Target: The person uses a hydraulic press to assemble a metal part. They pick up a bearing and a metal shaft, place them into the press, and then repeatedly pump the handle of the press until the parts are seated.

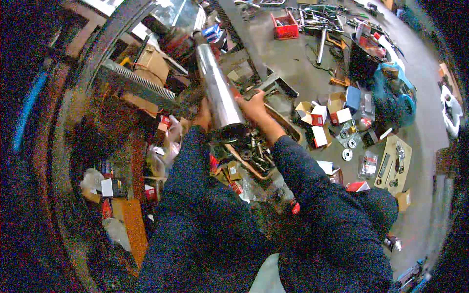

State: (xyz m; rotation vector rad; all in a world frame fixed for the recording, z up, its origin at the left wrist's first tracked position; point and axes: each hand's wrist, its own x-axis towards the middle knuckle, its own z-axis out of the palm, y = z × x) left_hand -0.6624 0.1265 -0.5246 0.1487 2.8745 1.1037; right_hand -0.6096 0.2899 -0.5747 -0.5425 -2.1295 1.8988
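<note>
A long polished metal cylinder (pixel 217 83), with a narrower upper end, slants across the middle, between my hands. My left hand (pixel 201 115) is low at its left side, fingers mostly hidden. My right hand (pixel 251 105) is at its right side with bent fingers, near a reddish part and a grey metal bracket (pixel 278 83); what it grips is unclear. Beneath the cylinder's lower end lie several dark metal fittings (pixel 251 154).
A ribbed metal beam (pixel 141 83) crosses at upper left. Around me lie opened small boxes (pixel 317 117), washers and rings (pixel 349 144), a board with tools (pixel 391 163), a red crate (pixel 285 27), tangled metal tools (pixel 322 19), a teal plastic bag (pixel 398 97) and cardboard.
</note>
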